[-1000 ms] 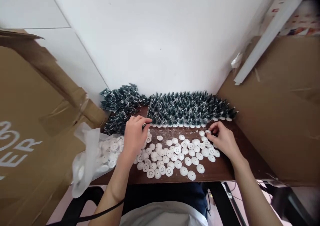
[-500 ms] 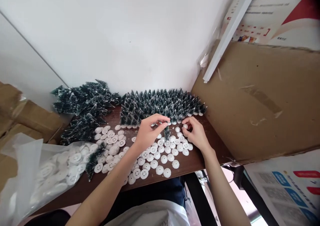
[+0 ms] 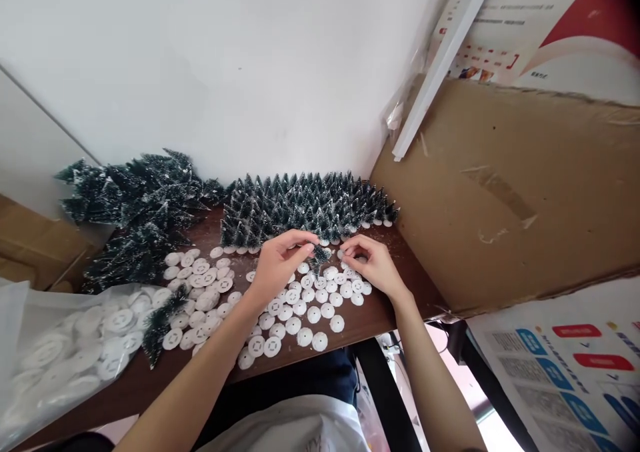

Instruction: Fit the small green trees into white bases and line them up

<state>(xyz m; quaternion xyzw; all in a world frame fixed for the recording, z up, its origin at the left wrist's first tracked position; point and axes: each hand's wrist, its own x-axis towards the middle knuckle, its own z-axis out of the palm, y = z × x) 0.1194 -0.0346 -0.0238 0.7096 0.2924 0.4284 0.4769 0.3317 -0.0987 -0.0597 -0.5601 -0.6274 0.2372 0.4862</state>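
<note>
My left hand point(image 3: 281, 263) pinches a small dark green tree point(image 3: 321, 259) with frosted needles; its narrow end points down over the discs. Close by on the right, my right hand point(image 3: 373, 263) has its thumb and forefinger pinched on a white disc point(image 3: 341, 254) that is largely covered by the fingers. Many loose round white discs point(image 3: 313, 314) lie on the brown table below both hands. Rows of small trees point(image 3: 300, 205) stand on white bases just behind the hands.
A heap of loose trees point(image 3: 145, 199) lies at the back left, and a single tree point(image 3: 163, 322) rests beside a clear bag of discs point(image 3: 75, 342). A large cardboard sheet point(image 3: 500, 192) borders the table's right side. A white wall point(image 3: 225, 72) rises behind.
The held tree has tilted and sits higher between my hands. My right hand has closed its fingers on a disc and come nearer the tree. The whole view has shifted slightly.
</note>
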